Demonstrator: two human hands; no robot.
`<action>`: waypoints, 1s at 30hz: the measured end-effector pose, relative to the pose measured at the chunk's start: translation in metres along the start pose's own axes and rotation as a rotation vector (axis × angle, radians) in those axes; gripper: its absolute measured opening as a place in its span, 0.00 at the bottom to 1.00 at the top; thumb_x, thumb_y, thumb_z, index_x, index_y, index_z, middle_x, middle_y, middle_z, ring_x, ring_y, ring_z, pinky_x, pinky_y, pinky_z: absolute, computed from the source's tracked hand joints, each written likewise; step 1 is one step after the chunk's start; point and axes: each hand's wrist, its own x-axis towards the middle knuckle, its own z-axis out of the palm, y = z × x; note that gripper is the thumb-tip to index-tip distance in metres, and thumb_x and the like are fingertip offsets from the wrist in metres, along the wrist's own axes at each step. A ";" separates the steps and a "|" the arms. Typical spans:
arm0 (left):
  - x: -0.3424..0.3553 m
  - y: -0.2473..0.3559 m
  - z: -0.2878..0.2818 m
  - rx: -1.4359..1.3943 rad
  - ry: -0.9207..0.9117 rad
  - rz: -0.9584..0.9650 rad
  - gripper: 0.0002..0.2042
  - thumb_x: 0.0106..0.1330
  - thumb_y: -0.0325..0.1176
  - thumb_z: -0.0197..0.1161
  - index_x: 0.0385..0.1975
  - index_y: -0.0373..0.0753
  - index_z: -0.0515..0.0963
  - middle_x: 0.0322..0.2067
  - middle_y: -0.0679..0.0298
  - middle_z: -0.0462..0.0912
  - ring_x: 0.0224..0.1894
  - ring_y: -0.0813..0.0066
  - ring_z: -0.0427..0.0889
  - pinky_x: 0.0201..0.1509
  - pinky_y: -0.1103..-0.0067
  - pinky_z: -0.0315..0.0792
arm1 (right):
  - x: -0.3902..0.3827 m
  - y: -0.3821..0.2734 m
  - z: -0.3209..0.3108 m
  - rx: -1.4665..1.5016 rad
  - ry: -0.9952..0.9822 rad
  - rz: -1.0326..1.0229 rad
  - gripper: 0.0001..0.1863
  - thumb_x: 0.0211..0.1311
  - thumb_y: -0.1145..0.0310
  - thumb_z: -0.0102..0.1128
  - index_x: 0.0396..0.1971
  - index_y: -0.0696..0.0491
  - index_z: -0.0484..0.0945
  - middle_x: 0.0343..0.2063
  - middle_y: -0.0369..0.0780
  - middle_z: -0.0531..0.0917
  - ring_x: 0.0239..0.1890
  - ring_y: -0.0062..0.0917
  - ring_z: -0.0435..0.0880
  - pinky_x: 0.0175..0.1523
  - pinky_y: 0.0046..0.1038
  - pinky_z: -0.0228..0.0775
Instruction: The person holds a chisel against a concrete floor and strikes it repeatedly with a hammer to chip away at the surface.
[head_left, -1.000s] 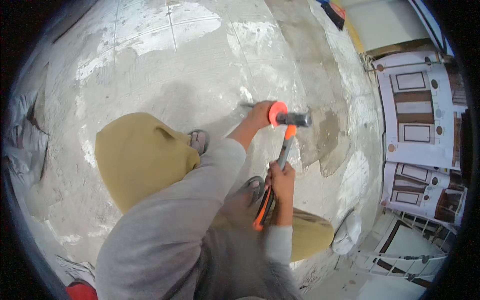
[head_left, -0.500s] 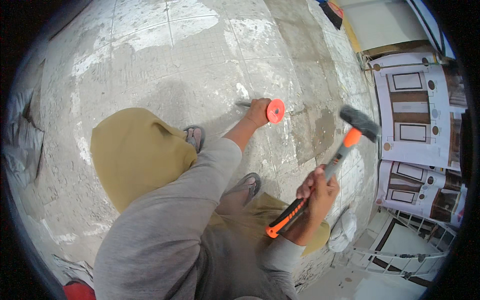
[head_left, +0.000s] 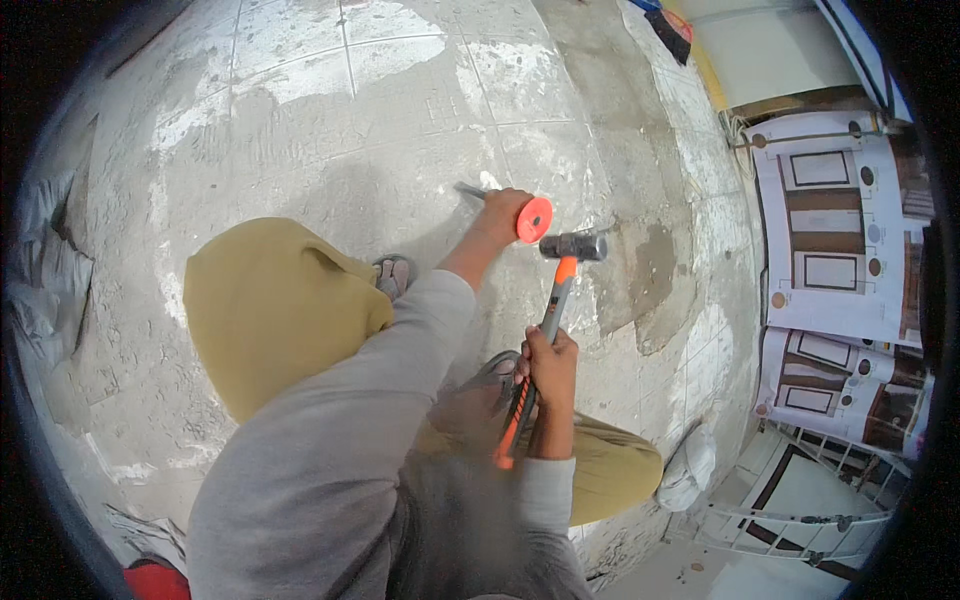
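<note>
My left hand (head_left: 502, 214) is closed around a chisel (head_left: 468, 190). The chisel's round red hand guard (head_left: 535, 220) faces right, and its grey metal end points away to the left, low over the floor; whether the tip touches cannot be told. Gripped in my right hand (head_left: 551, 366) is a hammer (head_left: 573, 247) with a short dark double-faced head and a grey, black and orange handle. The hammer head is just right of the guard, with a small gap between them in the picture.
Worn floor tiles (head_left: 300, 160) with white patches and rough grey residue surround me. My sandalled feet (head_left: 393, 275) are close to the chisel. On the right are printed sheets (head_left: 825, 230), a white bundle (head_left: 688, 468) and a metal rack (head_left: 800, 520). Crumpled grey sheeting (head_left: 48, 265) lies far left.
The hammer has swung left from well to the right, bringing its head close to the guard. My left hand and the chisel have shifted slightly left, the metal end a little farther away.
</note>
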 end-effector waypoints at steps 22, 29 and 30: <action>-0.007 0.021 0.028 -0.270 0.120 -0.089 0.10 0.49 0.33 0.66 0.30 0.38 0.78 0.33 0.55 0.81 0.37 0.55 0.81 0.41 0.68 0.75 | -0.099 -0.150 -0.051 0.300 0.391 -0.760 0.08 0.65 0.68 0.51 0.35 0.57 0.68 0.14 0.35 0.67 0.07 0.16 0.62 0.10 0.21 0.58; -0.010 0.029 0.019 -0.285 0.027 -0.194 0.17 0.52 0.37 0.68 0.40 0.37 0.78 0.37 0.52 0.82 0.42 0.58 0.81 0.45 0.71 0.75 | -0.019 -0.058 -0.031 0.233 0.364 -0.526 0.05 0.63 0.68 0.53 0.35 0.53 0.70 0.18 0.35 0.72 0.13 0.19 0.71 0.16 0.23 0.62; -0.011 0.030 0.021 -0.299 0.020 -0.200 0.17 0.52 0.37 0.68 0.40 0.37 0.78 0.38 0.53 0.82 0.43 0.58 0.81 0.45 0.71 0.75 | -0.009 -0.027 -0.029 -0.079 0.269 -0.429 0.05 0.61 0.68 0.54 0.33 0.54 0.72 0.17 0.36 0.72 0.13 0.21 0.72 0.17 0.24 0.63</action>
